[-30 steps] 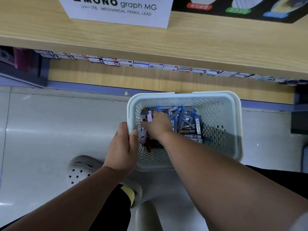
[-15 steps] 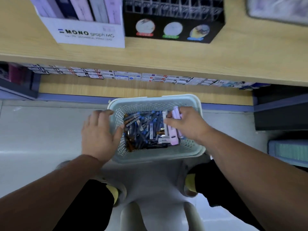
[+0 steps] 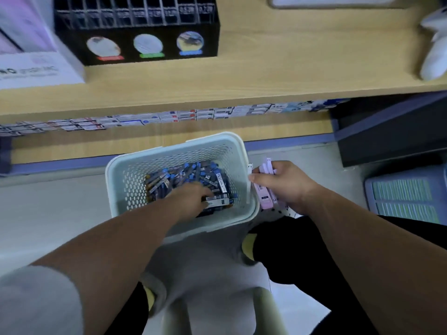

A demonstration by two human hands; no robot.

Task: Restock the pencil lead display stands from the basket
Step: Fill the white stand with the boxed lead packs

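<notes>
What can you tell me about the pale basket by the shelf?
The basket looks like pale plastic: rectangular, rounded corners, a thick rim, walls full of small holes. It sits low before the wooden shelf, askew. A heap of blue and dark lead cases covers its bottom. The left hand reaches into that heap; the right hand holds pink cases just outside its right rim.

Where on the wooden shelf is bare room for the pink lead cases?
The shelf is bare between the black display stand and the white object at the right edge. The left end is crowded: the white display box flanks the stand.
</notes>
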